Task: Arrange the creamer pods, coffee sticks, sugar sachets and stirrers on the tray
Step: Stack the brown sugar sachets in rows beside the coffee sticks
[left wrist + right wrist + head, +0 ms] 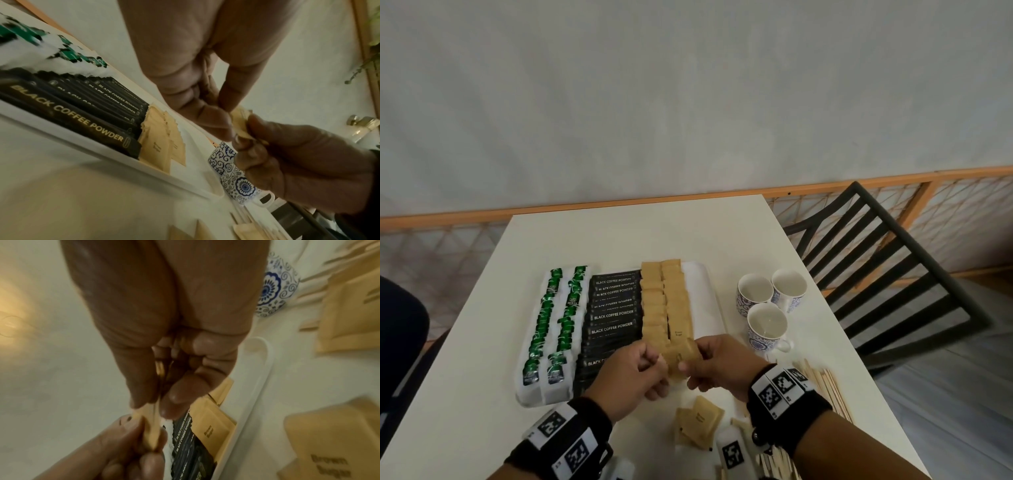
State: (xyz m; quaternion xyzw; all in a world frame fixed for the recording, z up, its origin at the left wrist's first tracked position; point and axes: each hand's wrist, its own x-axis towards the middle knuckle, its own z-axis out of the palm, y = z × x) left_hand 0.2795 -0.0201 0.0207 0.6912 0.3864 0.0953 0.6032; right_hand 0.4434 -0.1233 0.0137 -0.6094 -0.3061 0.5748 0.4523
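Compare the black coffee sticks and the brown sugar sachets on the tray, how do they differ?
The coffee sticks are black, long and narrow, one column, printed in pale lettering. The sugar sachets are tan, short and squarish, in two columns with small dark print. Both overlap in rows on the white tray.

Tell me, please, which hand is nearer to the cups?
Right. The right hand holds a sachet just beside the cups; the left hand is farther off, over the coffee sticks.

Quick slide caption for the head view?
Both hands, left hand and right hand, pinch brown sugar sachets over the tray.
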